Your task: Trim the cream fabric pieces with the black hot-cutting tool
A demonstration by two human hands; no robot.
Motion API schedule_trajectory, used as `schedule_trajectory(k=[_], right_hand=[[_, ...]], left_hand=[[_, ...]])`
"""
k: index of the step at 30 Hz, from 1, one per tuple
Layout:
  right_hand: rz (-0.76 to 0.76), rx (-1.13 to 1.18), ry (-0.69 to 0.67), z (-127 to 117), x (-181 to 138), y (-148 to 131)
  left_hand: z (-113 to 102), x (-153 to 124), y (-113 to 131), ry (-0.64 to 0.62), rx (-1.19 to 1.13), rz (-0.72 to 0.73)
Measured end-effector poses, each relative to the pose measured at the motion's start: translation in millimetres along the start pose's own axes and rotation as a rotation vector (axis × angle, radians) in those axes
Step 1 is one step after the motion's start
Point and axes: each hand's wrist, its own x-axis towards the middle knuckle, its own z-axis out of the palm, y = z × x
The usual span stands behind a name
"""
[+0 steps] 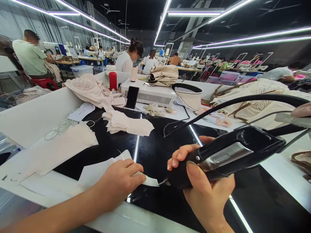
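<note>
My right hand (199, 181) grips a black handheld electric tool (225, 155) with a silver panel; its tip touches the edge of a white fabric piece (97, 171) on the glossy black worktop (157, 152). A black cord (218, 106) arcs from the tool across the table. My left hand (121, 181) lies on that fabric piece, fingers curled and pressing it down close to the tool's tip.
A stack of cream fabric cuts (126, 124) and a larger pale piece (60, 145) lie to the left. A black phone (132, 97) leans on a white box (150, 92), near a red bottle (113, 81). Other people (127, 60) sit at benches behind.
</note>
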Motion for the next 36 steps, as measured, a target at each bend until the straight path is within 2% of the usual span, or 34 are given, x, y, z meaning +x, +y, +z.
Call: schedule_trajectory(k=[7, 19, 28, 36], right_hand=[[0.002, 0.014, -0.011, 1, 0, 1], [-0.008, 0.013, 0.036, 6, 6, -2], [-0.016, 0.056, 0.055, 27, 9, 12], [0.000, 0.065, 0.037, 29, 6, 14]], left_hand=[[0, -6, -1, -0.073, 0.066, 0.033], [0, -6, 2, 0.008, 0.048, 0.067], [2, -7, 2, 0.020, 0.036, 0.047], [4, -6, 4, -0.001, 0.050, 0.038]])
